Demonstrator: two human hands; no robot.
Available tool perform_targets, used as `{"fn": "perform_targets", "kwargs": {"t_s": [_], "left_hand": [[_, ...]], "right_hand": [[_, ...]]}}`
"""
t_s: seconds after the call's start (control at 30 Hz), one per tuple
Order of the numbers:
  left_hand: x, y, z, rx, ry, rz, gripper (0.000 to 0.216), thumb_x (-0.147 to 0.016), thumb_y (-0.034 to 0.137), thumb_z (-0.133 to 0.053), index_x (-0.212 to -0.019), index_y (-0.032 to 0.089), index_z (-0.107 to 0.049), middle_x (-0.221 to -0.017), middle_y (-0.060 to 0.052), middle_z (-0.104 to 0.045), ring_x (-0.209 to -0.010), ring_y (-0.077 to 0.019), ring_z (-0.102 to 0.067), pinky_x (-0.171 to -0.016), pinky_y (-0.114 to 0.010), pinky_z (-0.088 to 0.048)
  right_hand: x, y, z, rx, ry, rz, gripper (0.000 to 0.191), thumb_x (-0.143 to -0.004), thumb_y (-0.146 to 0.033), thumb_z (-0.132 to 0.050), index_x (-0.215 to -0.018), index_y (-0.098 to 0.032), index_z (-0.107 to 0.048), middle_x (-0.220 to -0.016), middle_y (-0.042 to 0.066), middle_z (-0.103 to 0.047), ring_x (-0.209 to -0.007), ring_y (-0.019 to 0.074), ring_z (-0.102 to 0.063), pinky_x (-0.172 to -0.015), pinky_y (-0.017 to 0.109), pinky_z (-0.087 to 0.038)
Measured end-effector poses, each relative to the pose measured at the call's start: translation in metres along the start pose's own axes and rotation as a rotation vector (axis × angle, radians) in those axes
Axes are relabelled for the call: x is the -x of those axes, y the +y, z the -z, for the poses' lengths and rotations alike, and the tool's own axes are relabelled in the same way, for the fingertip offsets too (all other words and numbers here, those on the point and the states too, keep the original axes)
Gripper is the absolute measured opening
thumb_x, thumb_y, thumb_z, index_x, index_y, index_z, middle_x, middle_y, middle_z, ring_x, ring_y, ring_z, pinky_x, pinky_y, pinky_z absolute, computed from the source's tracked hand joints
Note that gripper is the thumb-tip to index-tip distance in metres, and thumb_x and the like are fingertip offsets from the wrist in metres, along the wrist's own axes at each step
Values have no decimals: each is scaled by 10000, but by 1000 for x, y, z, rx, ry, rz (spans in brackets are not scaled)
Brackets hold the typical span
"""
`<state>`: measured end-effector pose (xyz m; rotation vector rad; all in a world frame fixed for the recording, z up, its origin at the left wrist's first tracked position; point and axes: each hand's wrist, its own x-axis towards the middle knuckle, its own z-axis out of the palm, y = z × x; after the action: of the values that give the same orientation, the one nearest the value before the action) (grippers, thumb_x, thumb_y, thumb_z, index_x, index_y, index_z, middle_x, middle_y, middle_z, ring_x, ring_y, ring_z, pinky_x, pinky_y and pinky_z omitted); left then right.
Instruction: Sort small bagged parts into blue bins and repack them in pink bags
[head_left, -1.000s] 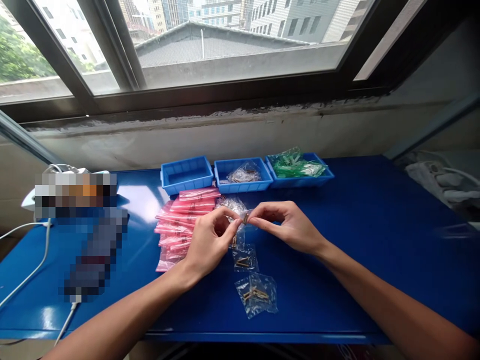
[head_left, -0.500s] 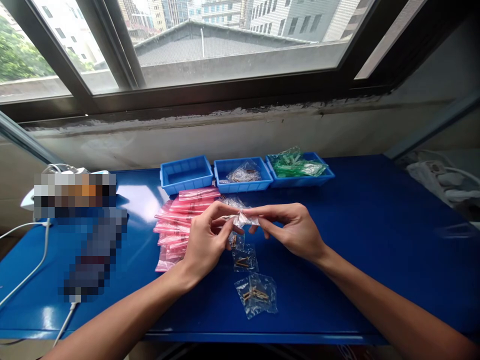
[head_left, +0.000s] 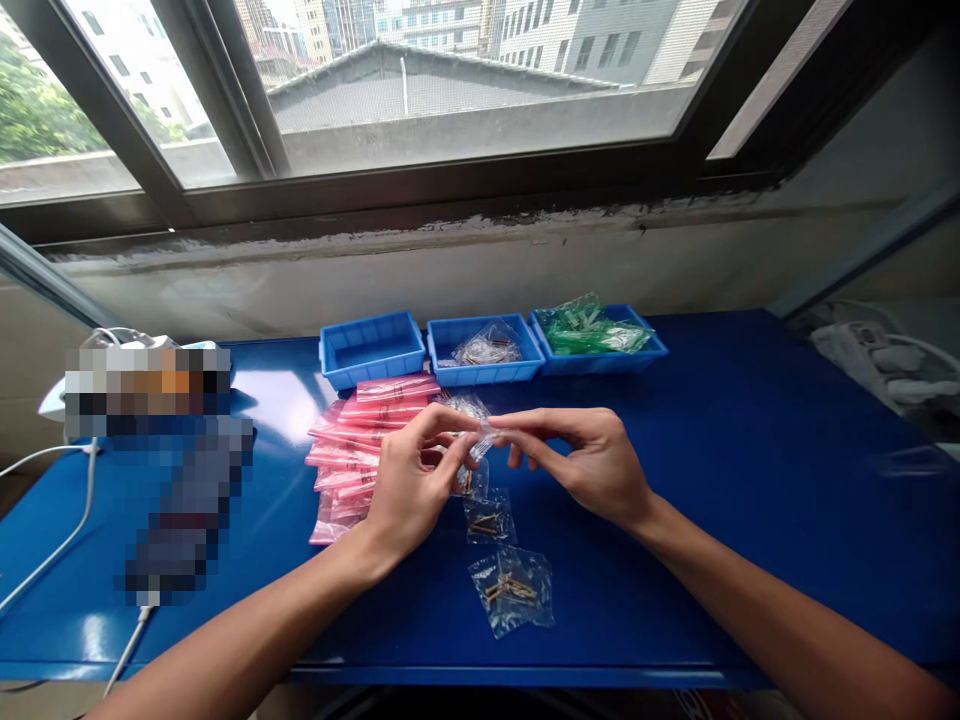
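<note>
Between my two hands is a small clear plastic bag (head_left: 484, 438), pinched from both sides above the table. My left hand (head_left: 416, 475) closes thumb and fingers on its left part. The thumb and forefinger of my right hand (head_left: 592, 455) grip its right edge. What lies inside this bag I cannot make out. Below, a clear bag with thin brass-coloured pieces (head_left: 489, 520) lies flat, and nearer the front are overlapping bags of similar pieces (head_left: 514, 592). Pink plastic bags (head_left: 349, 450) lie fanned out in a stack, partly behind my left hand.
Along the back stand three blue trays: a left tray (head_left: 373, 350) with a bare bottom, a middle tray (head_left: 487, 375) holding clear bags, and a right tray (head_left: 600, 363) holding green bags. White cables (head_left: 94, 490) run along the left side of the blue table (head_left: 750, 480).
My right fingers have shifted slightly left, closer to my left fingertips. The clear bag between them has bunched and turned a little; the other things lie as before.
</note>
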<state>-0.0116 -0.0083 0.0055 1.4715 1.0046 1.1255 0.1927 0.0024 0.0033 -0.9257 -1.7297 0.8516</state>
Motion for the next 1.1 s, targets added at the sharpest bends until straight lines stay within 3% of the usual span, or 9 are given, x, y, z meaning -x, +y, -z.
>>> {"fn": "perform_targets", "kwargs": {"t_s": [0.17,0.37,0.5,0.57,0.67,0.77,0.9,0.97,1.1], "left_hand": [[0,3,1,-57,-33,80,259,-967,384,-677,-843,164,-620,-524,56,-553,-438,-73,-486,-447,-175,-386],[-3,5,2,-27,-27,122,289,-941,410,-704,-823,160,-621,-505,66,-525,-425,-71,-463,-442,-177,-376],[-2,3,1,-15,-20,99,263,-955,388,-695,-849,152,-644,-613,12,-647,-474,-85,-546,-454,-177,-420],[-2,3,1,0,-7,86,230,-954,372,-697,-899,151,-662,-751,-29,-714,-547,-108,-621,-459,-182,-455],[-3,3,1,20,22,49,168,-944,322,-702,-979,159,-678,-918,-57,-737,-687,-144,-705,-514,-198,-527],[-3,2,1,19,39,3,129,-942,277,-693,-1006,165,-687,-964,-54,-728,-751,-145,-714,-593,-212,-562],[-2,1,1,-5,0,49,222,-975,363,-670,-883,162,-650,-690,7,-645,-573,-103,-598,-521,-193,-468],[-1,0,2,-13,-43,77,300,-1014,419,-607,-850,168,-620,-576,39,-571,-487,-86,-512,-484,-190,-411],[0,-2,2,24,-40,77,301,-1049,463,-523,-975,182,-602,-609,46,-581,-465,-85,-497,-466,-192,-386]], "right_hand": [[-2,-2,1,35,-33,-107,224,-954,-288,-704,-790,-175,-806,-559,-2,-678,-435,105,-577,-439,215,-466],[-3,-1,0,-67,-77,-211,308,-966,-357,-683,-740,-170,-777,-514,-19,-590,-431,92,-506,-431,212,-417],[-1,2,-1,-95,-47,-232,242,-949,-357,-721,-835,-175,-832,-480,-30,-576,-393,88,-485,-398,212,-388],[0,4,-2,-110,-32,-225,202,-945,-344,-732,-929,-185,-855,-539,-7,-662,-406,106,-555,-398,221,-420],[1,6,-3,-77,11,-155,201,-928,-268,-742,-1084,-216,-857,-878,69,-833,-600,175,-736,-470,251,-529],[1,5,-3,-20,36,-79,239,-915,-211,-733,-1121,-235,-852,-1092,86,-837,-744,211,-789,-537,273,-585],[0,3,-1,-26,-43,-115,147,-937,-275,-732,-960,-203,-859,-797,59,-814,-600,175,-738,-529,263,-562],[-1,3,0,-74,-122,-195,211,-952,-328,-722,-839,-185,-829,-667,36,-748,-526,144,-679,-496,242,-524],[-7,9,2,-282,-120,-385,307,-932,-433,-756,-776,-171,-790,-574,11,-671,-456,112,-610,-404,196,-437]]}}
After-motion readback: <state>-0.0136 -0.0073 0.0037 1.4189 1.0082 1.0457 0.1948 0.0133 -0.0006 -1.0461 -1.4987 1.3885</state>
